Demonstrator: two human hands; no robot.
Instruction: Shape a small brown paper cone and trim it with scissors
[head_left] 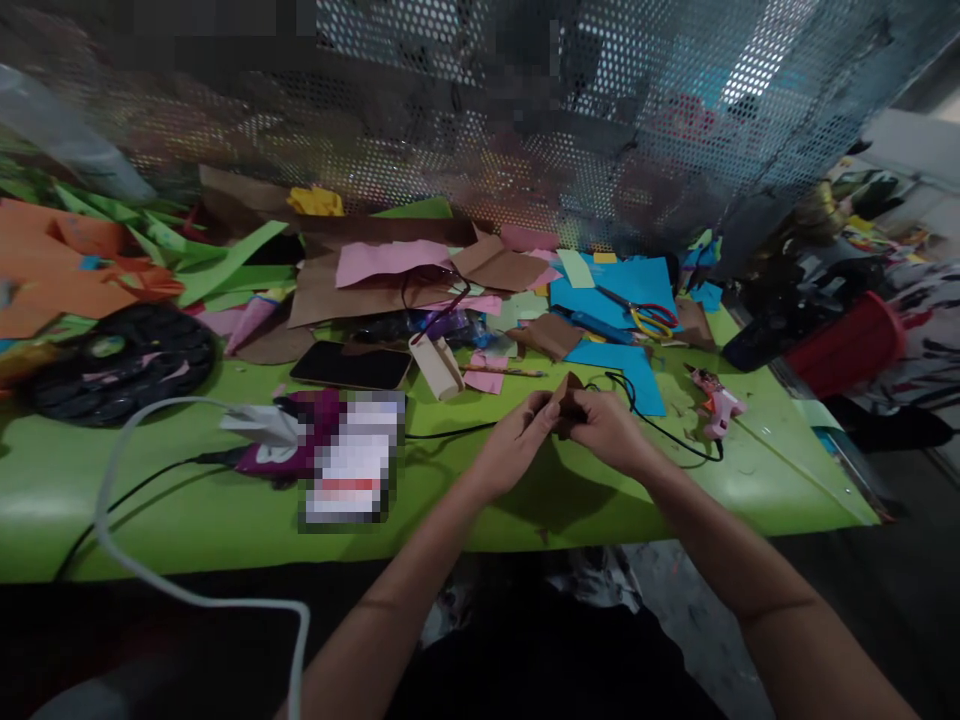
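Between my two hands, above the green table (450,480), is a small piece of brown paper or card (568,392), bent into a pointed shape. My left hand (523,432) pinches it from the left, with the thumb near its front edge. On the other side, my right hand (604,428) closes its fingers on the same piece. The lower part of the piece is hidden by my fingers. A black cable runs behind both hands toward a pink glue gun (724,408) lying to the right.
Scissors (651,318) with red and yellow handles lie on blue paper (622,285). Left of my hands are a pixelated phone (356,460), a purple power strip (319,435), a dark phone (350,366) and a black round tray (124,365). Paper scraps line the back by the perforated metal screen (480,130).
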